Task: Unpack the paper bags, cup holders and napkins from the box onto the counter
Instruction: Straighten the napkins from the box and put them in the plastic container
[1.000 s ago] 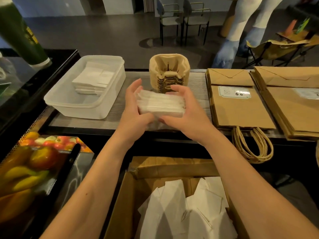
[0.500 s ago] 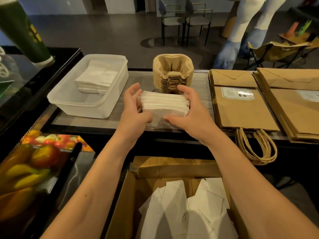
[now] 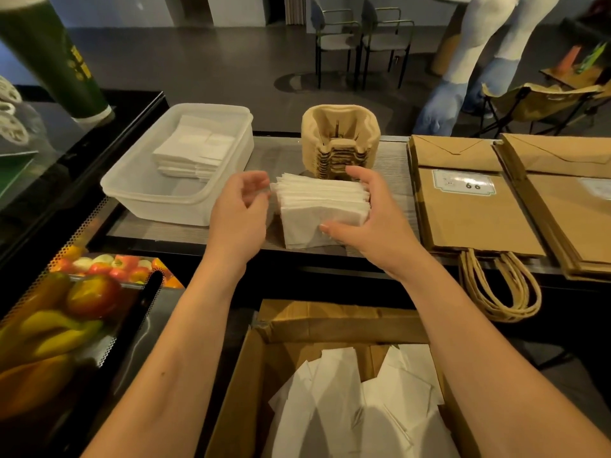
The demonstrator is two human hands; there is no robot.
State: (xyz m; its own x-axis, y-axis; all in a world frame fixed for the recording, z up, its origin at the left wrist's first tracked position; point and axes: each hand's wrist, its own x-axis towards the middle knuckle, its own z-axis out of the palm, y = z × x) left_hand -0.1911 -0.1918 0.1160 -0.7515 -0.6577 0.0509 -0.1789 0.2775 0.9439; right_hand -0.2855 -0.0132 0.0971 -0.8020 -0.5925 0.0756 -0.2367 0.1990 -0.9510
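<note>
A white stack of napkins (image 3: 322,206) lies on the counter (image 3: 393,166) in front of the stack of brown cup holders (image 3: 340,140). My right hand (image 3: 373,219) rests against the stack's right side, thumb on its front corner. My left hand (image 3: 239,213) hovers just off the stack's left edge, fingers apart and holding nothing. Brown paper bags (image 3: 469,206) lie flat on the right of the counter, with a second pile (image 3: 568,200) beside them. The open cardboard box (image 3: 330,328) below holds more white paper (image 3: 357,401).
A clear plastic tub (image 3: 139,190) with folded napkins (image 3: 195,150) stands at the counter's left. A fruit-printed panel (image 3: 66,312) is lower left and a green cylinder (image 3: 49,57) upper left. Beyond the counter are chairs (image 3: 363,44) and a person's legs (image 3: 479,61).
The napkin stack went down from both hands onto the counter. My left hand has come off its left side and opened; my right hand stays against it.
</note>
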